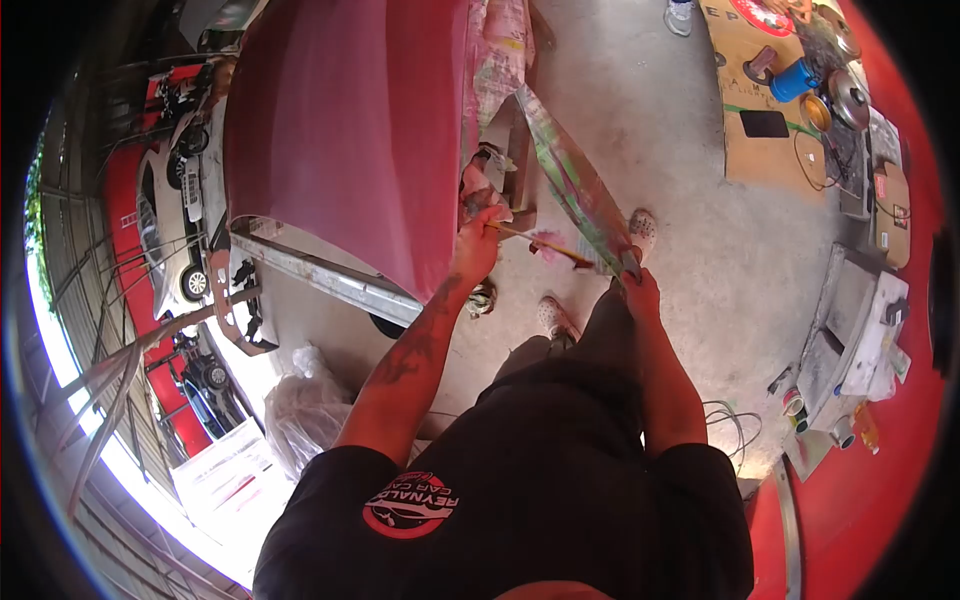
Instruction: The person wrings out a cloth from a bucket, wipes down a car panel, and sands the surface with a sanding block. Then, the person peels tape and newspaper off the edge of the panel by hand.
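My left hand is closed around a thin yellowish stick with a dark end, pointing to the right. Crumpled, stained masking material lies just beyond these fingers, along the edge of a large red car panel. In my right hand is the near end of a long, paint-stained masking sheet. That sheet stretches forward, narrowing toward the panel's right edge, where more stained covering hangs. The fingertips of my right hand are partly hidden by the sheet.
A metal stand rail runs under the panel's near edge. Clear plastic sheeting lies at left. On the right are cardboard with a blue cup, and a cable on the floor. Another person's shoe is at the top.
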The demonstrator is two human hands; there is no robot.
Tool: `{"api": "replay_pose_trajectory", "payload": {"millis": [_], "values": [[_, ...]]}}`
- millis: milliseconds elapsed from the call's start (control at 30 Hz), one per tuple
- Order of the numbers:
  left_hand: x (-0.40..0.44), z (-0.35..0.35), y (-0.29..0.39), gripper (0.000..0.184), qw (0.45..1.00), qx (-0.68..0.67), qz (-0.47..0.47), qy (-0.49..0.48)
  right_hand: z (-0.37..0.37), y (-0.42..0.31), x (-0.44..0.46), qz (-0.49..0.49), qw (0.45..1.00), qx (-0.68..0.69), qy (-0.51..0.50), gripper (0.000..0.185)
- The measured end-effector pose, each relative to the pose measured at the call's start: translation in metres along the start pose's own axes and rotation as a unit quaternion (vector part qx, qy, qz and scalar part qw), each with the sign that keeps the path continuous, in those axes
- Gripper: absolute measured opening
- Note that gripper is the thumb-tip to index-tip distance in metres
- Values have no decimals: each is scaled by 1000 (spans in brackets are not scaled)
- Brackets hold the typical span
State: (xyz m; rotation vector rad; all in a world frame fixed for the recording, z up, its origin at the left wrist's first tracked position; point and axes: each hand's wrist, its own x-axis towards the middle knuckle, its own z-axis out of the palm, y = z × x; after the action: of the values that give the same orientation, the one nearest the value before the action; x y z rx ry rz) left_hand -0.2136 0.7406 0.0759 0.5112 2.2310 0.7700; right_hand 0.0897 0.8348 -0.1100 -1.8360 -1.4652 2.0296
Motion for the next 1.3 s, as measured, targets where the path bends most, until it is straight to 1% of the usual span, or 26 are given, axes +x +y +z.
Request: {"api": "replay_pose_trajectory", "payload": {"millis": [33,100,133,200,233,300,333,367,400,433,467,500,533,600,633,667,700,800,867,900,967,1000,1067,1200,1267,1300], "values": [[12,11,9,31,1000,-2,-9,8,-15,-23,-8,1,1000,-6,-10,31],[22,34,19,48,994,93,-48,-33,-22,-67,-36,-114,968,-195,-113,36],[22,46,24,48,994,92,-60,-28,-19,-80,-39,-110,966,-199,-125,36],[19,63,31,54,988,98,-34,-116,-10,-105,-45,-235,881,-327,-247,34],[15,66,25,54,988,94,-43,-112,-10,-131,-47,-234,877,-332,-256,34],[7,74,2,47,977,163,-94,-98,-10,-205,-42,-189,740,-463,-451,35],[0,75,-6,40,982,140,-106,-69,-3,-237,-43,-202,771,-456,-397,31],[-7,74,-4,40,982,138,-111,-69,10,-260,-41,-214,799,-448,-340,28],[-13,73,0,37,986,100,-127,-36,31,-267,-32,-293,847,-332,-294,24],[-16,71,2,34,988,62,-141,-3,56,-270,-20,-365,875,-208,-240,21],[-18,72,-5,32,990,79,-117,10,89,-272,-7,-307,902,-76,-293,22],[-21,70,-3,32,990,77,-117,11,119,-271,3,-241,908,59,-337,24],[-24,67,3,33,990,76,-118,6,139,-269,7,-242,908,58,-337,24],[-23,62,3,33,990,77,-118,-1,169,-266,10,-31,920,103,-378,31],[-22,62,2,33,994,65,-85,3,177,-264,9,-30,920,104,-377,31],[-23,59,0,33,997,54,-51,8,185,-261,7,8,913,121,-389,33],[-23,55,-1,33,997,52,-50,6,192,-259,7,45,905,138,-401,34],[-24,42,7,30,996,52,-77,-14,215,-232,11,46,899,206,-384,32],[-18,35,-3,28,987,139,-47,-69,219,-230,7,40,894,256,-367,30],[-20,33,-7,28,987,139,-45,-71,220,-228,4,40,894,257,-364,30],[-19,28,-10,25,998,46,-5,-33,222,-229,3,-11,906,253,-339,25],[-17,27,-16,25,998,45,-2,-36,223,-229,2,-13,907,253,-336,25],[-13,25,-29,33,998,38,12,-52,228,-223,3,-67,910,258,-319,21],[-10,21,-36,34,996,56,11,-65,243,-213,8,-98,900,289,-311,20],[-9,21,-42,35,996,59,2,-66,248,-211,7,-109,915,289,-259,22],[-9,21,-44,35,996,59,3,-68,249,-210,8,-108,916,290,-256,22]]}}
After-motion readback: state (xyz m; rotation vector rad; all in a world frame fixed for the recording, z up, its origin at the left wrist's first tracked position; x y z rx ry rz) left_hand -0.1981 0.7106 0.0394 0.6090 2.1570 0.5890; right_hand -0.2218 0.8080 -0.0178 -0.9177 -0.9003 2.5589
